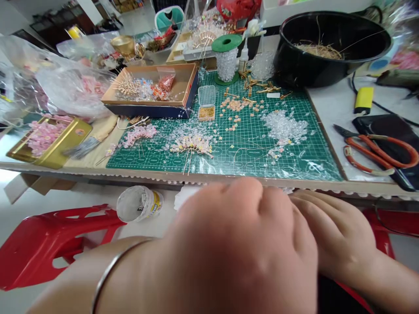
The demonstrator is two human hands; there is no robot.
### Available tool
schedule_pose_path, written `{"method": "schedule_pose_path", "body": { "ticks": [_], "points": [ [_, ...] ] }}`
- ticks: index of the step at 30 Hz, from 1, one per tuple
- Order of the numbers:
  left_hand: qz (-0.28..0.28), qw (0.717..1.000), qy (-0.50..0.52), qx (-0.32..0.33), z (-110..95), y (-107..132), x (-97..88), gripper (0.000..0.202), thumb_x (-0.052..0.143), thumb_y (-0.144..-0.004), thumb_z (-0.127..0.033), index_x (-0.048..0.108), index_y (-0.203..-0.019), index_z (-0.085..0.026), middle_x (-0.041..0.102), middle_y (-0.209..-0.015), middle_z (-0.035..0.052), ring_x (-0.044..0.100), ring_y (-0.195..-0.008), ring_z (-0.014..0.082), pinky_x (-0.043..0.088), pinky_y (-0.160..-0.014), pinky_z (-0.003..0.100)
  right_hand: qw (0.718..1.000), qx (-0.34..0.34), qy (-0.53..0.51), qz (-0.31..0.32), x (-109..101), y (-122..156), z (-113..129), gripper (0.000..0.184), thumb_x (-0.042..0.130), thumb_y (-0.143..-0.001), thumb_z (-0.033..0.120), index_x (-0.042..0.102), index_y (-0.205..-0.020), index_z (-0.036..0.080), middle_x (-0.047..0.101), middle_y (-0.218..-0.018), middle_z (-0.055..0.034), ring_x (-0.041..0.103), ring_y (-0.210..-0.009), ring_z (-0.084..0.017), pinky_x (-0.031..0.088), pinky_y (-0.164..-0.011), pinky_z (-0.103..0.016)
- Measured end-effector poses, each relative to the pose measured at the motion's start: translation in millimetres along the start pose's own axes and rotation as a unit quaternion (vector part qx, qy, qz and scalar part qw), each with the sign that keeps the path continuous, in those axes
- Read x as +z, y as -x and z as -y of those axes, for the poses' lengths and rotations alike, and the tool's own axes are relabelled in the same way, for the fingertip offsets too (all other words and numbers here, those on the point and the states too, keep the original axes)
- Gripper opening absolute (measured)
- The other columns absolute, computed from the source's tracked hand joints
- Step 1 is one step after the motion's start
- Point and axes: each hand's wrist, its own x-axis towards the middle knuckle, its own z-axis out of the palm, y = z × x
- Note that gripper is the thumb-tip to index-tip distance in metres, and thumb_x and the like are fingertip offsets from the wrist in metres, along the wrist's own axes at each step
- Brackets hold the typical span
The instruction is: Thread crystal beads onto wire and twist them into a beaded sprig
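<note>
- Spreading well beyond the fingers, a work table (327,104) is covered with craft supplies.
- Just past the fingertips, a green cutting mat (288,168) is laid out, with loose clear beads (283,126) left heaped on it, ahead and to the right of the fingers.
- Ahead and to the left of the fingers, a cardboard box (147,85) is seen filled with wired gold pieces.
- Just short of the table edge, the left hand (242,248) and right hand (338,231) are held close together. The right hand's fingers (327,213) are loosely curled, and the left hand's are hidden. Whether anything is gripped cannot be told.
- Straight ahead of the fingers, a fan-shaped beaded hair ornament (191,146) is lying assembled on the mat, its pins pointed toward them.
- Farther out, gold metal tubes (252,93) are left scattered and unattached.
</note>
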Motion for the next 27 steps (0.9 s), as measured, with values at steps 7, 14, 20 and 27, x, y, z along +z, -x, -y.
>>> {"method": "schedule_pose_path", "body": {
  "ticks": [7,14,20,27],
  "points": [
    [0.029,0.983,-0.150,0.102,25,-11,-12.9,0.022,0.053,-0.084,-0.009,0.058,-0.066,-0.020,0.040,-0.058,-0.0002,0.032,-0.056,0.0151,0.017,-0.051,0.033,0.997,-0.011,-0.068,0.032,-10,0,-4,0.014,0.053,-0.093,0.010,0.054,-0.093,0.024,0.071,-0.070,-0.0010,0.068,-0.058,-0.019,0.051,-0.052,-0.032],
    [0.114,0.993,-0.035,0.022,45,-18,8.3,0.013,0.054,-0.094,-0.024,0.060,-0.084,-0.020,0.058,-0.064,-0.0019,0.047,-0.060,0.0142,0.026,-0.056,0.030,0.990,-0.028,-0.115,0.081,-23,8,0,0.021,0.055,-0.092,0.011,0.054,-0.109,0.022,0.076,-0.081,-0.0037,0.074,-0.069,-0.022,0.057,-0.060,-0.033],
    [0.266,0.928,0.215,-0.150,59,-32,23.6,0.010,0.068,-0.084,-0.031,0.064,-0.082,-0.021,0.048,-0.056,-0.0079,0.040,-0.049,0.0088,0.028,-0.050,0.024,0.992,-0.057,-0.099,0.053,-23,8,-2,0.030,0.057,-0.087,0.006,0.055,-0.114,0.021,0.079,-0.079,-0.0040,0.077,-0.072,-0.024,0.060,-0.064,-0.036],
    [0.444,0.617,0.603,-0.242,71,-15,73.4,0.011,0.068,-0.074,-0.009,0.064,-0.078,-0.019,0.061,-0.068,-0.0044,0.047,-0.053,0.0071,0.031,-0.048,0.020,0.996,-0.004,-0.090,0.014,-25,-13,2,0.022,0.053,-0.082,0.005,0.061,-0.082,0.026,0.062,-0.053,0.0021,0.055,-0.038,-0.015,0.042,-0.035,-0.028]
  ]
}}
